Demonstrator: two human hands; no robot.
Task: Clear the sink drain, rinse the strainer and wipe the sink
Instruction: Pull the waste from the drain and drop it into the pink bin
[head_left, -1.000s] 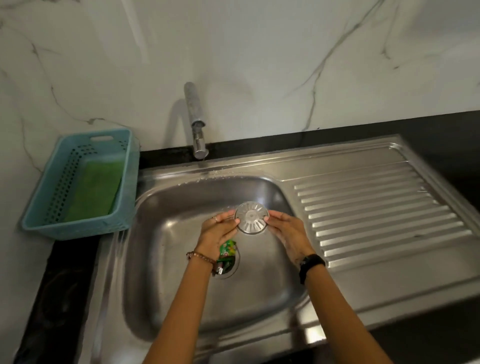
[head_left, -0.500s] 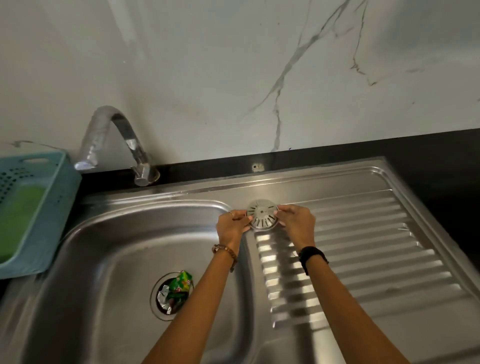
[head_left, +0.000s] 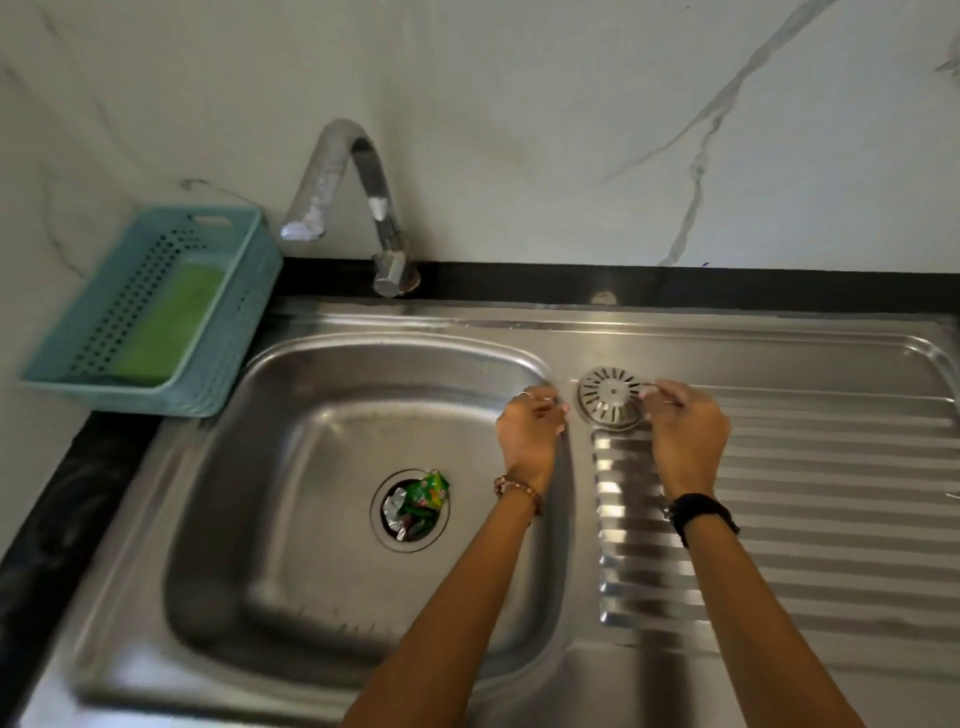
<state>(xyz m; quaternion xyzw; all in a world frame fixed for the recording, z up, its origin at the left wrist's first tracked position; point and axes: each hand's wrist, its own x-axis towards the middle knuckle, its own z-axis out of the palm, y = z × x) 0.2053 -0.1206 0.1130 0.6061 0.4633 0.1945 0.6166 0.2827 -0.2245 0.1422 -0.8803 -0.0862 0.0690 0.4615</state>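
The round metal strainer (head_left: 609, 397) lies upside down on the ribbed drainboard (head_left: 810, 499), just right of the basin's back right corner. My right hand (head_left: 687, 434) has its curled fingertips on the strainer's right rim. My left hand (head_left: 531, 434) hovers over the basin's edge, a small gap away from the strainer, fingers loosely curled and holding nothing. In the steel sink (head_left: 291, 467) the open drain (head_left: 410, 510) is stuffed with a green wrapper (head_left: 427, 493) and crumpled foil.
A curved steel tap (head_left: 358, 202) stands at the back with its spout turned left. A teal plastic basket (head_left: 208, 364) holding a green sponge (head_left: 171, 322) sits on the black counter, left of the sink. A marble wall rises behind.
Both hands carried the strainer from above the drain to the drainboard and set it down. My left hand has since come off it.
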